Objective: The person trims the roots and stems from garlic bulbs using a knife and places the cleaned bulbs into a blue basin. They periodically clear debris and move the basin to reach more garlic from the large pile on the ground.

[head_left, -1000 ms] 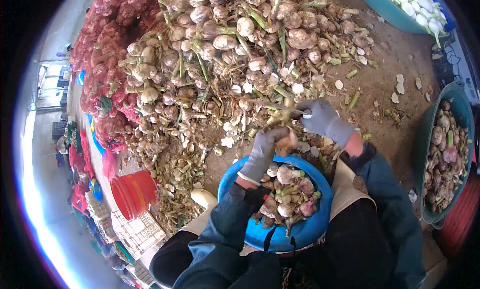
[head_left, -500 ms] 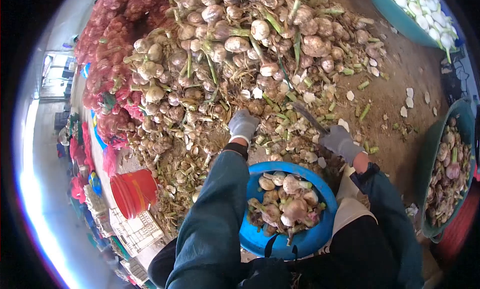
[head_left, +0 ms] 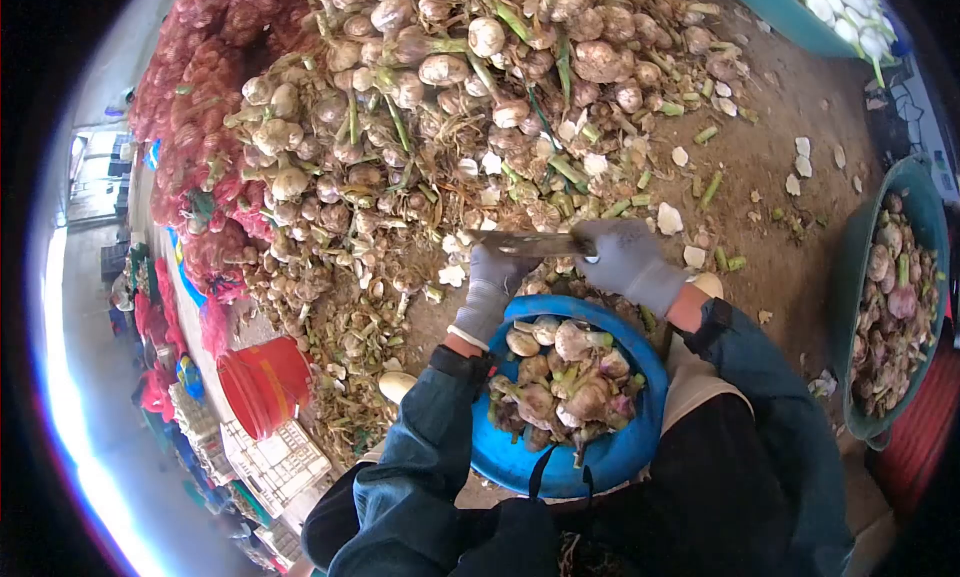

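Right hand (head_left: 628, 262) clenched a knife (head_left: 528, 243) across the left hand (head_left: 492, 287), its grip unclear; trimming garlic (head_left: 600, 62) likely demanded clear fingers

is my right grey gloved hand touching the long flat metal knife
Touching: the head view shows the right hand closed around the handle end of the long flat metal knife.

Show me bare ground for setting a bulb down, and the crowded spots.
Bare dirt lies between the garlic pile, the teal basin and the green tub, only a few peel scraps. Crowded: the pile, the full blue basin, and the litter under the knife.
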